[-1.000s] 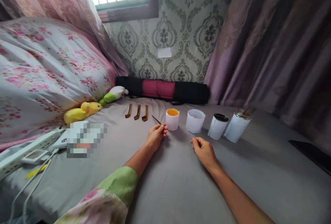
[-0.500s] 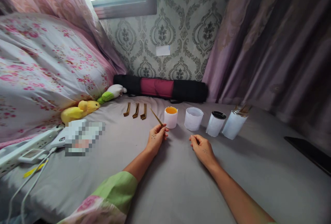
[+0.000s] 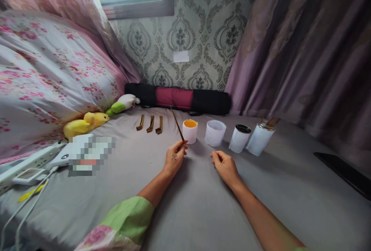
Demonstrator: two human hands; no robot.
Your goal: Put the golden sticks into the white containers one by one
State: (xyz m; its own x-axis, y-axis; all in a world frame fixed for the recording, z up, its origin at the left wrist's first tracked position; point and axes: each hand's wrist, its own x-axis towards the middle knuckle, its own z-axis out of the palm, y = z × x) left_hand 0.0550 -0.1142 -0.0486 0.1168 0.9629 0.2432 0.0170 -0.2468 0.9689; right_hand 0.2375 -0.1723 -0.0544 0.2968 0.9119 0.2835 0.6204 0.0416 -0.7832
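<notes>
My left hand (image 3: 174, 158) pinches the lower end of a thin brown stick (image 3: 177, 124), its tip pointing up and slightly left. Just beyond those fingers stands a white-wrapped can with an orange-yellow inside (image 3: 190, 133). My right hand (image 3: 223, 164) rests on the grey sheet with fingers curled in, and nothing shows in it. Nearest to it is a wide whitish tub (image 3: 215, 133). Farther right are a white-wrapped can with a black inside (image 3: 240, 139) and a taller white-wrapped jar (image 3: 260, 139) holding several brown sticks. Three small groups of bent brown strips (image 3: 150, 123) lie to the left.
A black and maroon rolled bag (image 3: 174, 98) lies along the wall. At left are a yellow plush toy (image 3: 87, 123), a green-and-white plush (image 3: 123, 104), a power strip (image 3: 27, 169) with white cables and a blurred flat item (image 3: 92, 156). A dark flat object (image 3: 344, 173) lies at right.
The stick in my left hand has swung more upright, its tip now higher. My right hand has stayed in place. The whole view has shifted slightly.
</notes>
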